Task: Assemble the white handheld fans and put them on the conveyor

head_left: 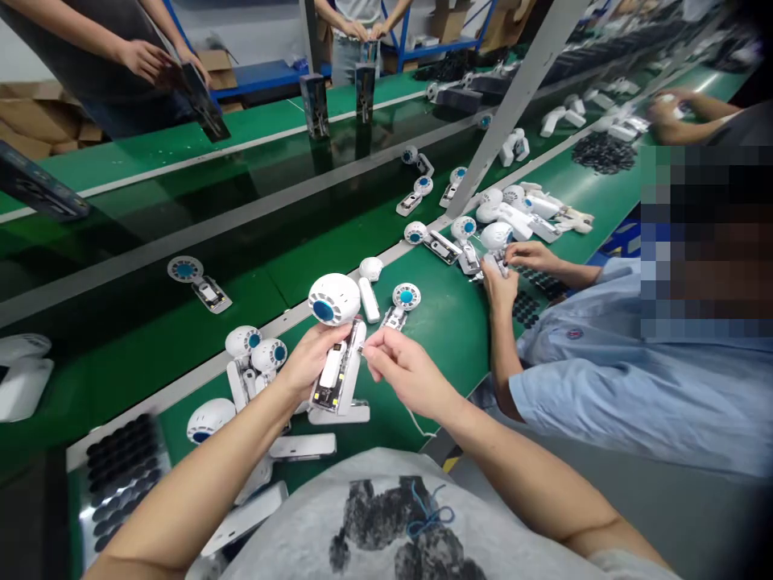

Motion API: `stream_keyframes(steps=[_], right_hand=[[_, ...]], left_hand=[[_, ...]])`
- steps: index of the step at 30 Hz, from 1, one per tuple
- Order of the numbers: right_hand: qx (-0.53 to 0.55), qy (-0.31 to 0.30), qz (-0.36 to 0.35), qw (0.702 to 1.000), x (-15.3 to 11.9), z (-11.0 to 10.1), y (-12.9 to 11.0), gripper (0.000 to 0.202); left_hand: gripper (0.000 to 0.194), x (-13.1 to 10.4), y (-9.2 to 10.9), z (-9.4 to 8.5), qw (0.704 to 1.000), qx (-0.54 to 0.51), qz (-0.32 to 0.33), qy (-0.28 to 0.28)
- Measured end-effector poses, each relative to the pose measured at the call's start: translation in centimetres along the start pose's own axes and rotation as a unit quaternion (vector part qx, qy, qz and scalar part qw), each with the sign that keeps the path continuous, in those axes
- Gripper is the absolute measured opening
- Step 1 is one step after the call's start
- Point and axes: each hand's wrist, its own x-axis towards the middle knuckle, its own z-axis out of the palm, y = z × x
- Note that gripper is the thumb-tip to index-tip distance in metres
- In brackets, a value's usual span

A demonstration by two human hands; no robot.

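My left hand is wrapped round a white device, which has a round vented head with a blue centre and an opened body showing a white battery and circuit board. Beside the body's right edge, my right hand has its thumb and fingers pinched together; what they hold, if anything, is too small to name. Just beyond my hands lie a white-backed device and another with a blue centre. More white devices are clustered left of my left hand.
A sheet of black discs lies at the lower left. The dark green conveyor carries devices and boxes. At right, a co-worker's hands work beside piled devices. A grey post rises near the belt's edge.
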Motion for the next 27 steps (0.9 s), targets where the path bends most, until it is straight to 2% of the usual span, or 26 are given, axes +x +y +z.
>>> stream_keyframes(steps=[7, 11, 13, 16, 20, 23, 25, 27], right_hand=[[-0.059, -0.031, 0.016, 0.998, -1.9, -0.2, -0.6, 0.014], [-0.101, -0.028, 0.0, 0.995, -2.3, -0.1, 0.0, 0.016], [-0.094, -0.028, -0.003, 0.995, -2.4, 0.1, 0.4, 0.015], [-0.048, -0.052, 0.021, 0.997, -2.4, 0.4, 1.0, 0.012], [-0.011, -0.082, 0.044, 0.996, -2.3, 1.0, 1.4, 0.013], [-0.001, -0.089, 0.054, 0.995, -2.4, 1.2, 1.7, 0.013], [0.015, -0.092, 0.077, 0.993, -2.7, 0.8, 1.9, 0.014], [0.034, -0.08, 0.112, 0.99, -3.1, 0.0, 2.2, 0.016]], left_hand=[[0.034, -1.7, -0.8, 0.8, 0.994, 0.099, 0.039, 0.01], [0.044, -2.3, -0.9, 0.9, 0.975, 0.184, 0.114, -0.046], [0.046, -2.4, -0.7, 0.7, 0.965, 0.223, 0.128, -0.057], [0.044, -2.4, -0.6, 0.6, 0.957, 0.256, 0.129, -0.045], [0.048, -2.4, -1.1, 0.6, 0.964, 0.245, 0.098, -0.027], [0.049, -1.9, -1.6, -0.2, 0.96, 0.267, 0.081, -0.028], [0.049, -0.9, -1.6, -1.6, 0.951, 0.295, 0.096, 0.016], [0.052, 0.6, -1.3, -3.7, 0.936, 0.312, 0.107, 0.12]])
